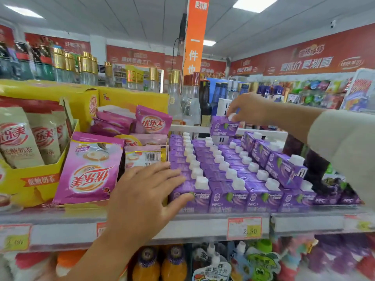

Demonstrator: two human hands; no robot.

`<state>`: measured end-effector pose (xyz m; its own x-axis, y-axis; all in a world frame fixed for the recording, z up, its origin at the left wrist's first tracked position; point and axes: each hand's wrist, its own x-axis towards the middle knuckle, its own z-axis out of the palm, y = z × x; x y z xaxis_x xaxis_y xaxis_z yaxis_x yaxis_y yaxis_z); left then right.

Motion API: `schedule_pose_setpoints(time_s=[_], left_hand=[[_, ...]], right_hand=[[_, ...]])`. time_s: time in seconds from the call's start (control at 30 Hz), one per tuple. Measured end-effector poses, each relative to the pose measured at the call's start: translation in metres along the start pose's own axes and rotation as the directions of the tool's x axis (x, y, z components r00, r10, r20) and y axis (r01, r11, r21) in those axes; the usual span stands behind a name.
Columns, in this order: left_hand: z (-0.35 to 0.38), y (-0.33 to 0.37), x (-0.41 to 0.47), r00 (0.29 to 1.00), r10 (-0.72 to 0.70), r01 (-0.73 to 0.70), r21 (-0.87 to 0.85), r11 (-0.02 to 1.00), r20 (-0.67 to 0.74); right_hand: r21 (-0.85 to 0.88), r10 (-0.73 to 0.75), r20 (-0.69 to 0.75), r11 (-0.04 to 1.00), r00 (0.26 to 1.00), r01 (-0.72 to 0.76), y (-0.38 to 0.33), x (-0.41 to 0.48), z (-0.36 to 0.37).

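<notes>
Several rows of purple juice cartons (229, 196) with white caps fill the shelf in front of me. My left hand (148, 191) lies with spread, fairly straight fingers against the front-left carton (194, 196), thumb on its front face. My right hand (248, 109) reaches to the back of the shelf and pinches the white cap of one purple carton (223, 126), held above the back rows. A second layer of cartons (282, 169) lies stacked on the right side.
Pink milk-tea pouches (91, 171) and yellow display boxes (30, 175) stand to the left. Glass bottles (205, 106) line the back. The shelf edge (203, 224) carries price tags (244, 228). Orange juice bottles (174, 262) sit on the shelf below.
</notes>
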<state>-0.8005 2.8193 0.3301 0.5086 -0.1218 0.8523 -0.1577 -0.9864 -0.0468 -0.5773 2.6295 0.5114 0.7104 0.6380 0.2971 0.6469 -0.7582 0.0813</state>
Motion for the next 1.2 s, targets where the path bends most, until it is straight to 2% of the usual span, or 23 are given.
schedule_pose_setpoints(time_s=[0.23,0.43,0.57,0.8,1.0,1.1,1.2], left_hand=[[0.009,-0.003,-0.002,0.996,0.038,-0.036,0.017,0.999,-0.081],[0.010,-0.003,-0.002,0.995,0.042,-0.038,0.037,0.999,-0.089],[0.010,-0.002,-0.002,0.995,0.034,-0.031,0.032,0.999,-0.095],[0.008,-0.003,-0.003,0.998,0.024,-0.022,0.038,0.999,-0.064],[0.007,-0.003,-0.004,0.999,0.024,-0.023,0.050,0.998,-0.030],[0.006,-0.002,-0.003,1.000,0.022,-0.021,0.058,0.998,-0.014],[0.005,-0.002,-0.003,1.000,0.015,-0.015,0.060,0.998,0.001]], right_hand=[[-0.106,0.045,0.122,0.994,0.992,-0.032,0.023,0.046,0.038],[-0.099,0.081,0.182,0.993,0.980,-0.063,0.034,0.056,0.060],[-0.075,0.076,0.279,0.996,0.957,-0.057,0.038,0.060,0.076],[-0.146,0.062,0.368,0.989,0.928,-0.009,0.031,0.055,0.070],[0.000,0.007,0.238,1.000,0.971,-0.007,0.004,0.020,0.008],[0.110,-0.070,0.119,0.992,0.990,0.057,-0.013,-0.025,-0.026],[0.112,-0.106,0.053,0.989,0.993,0.099,-0.020,-0.085,-0.050]])
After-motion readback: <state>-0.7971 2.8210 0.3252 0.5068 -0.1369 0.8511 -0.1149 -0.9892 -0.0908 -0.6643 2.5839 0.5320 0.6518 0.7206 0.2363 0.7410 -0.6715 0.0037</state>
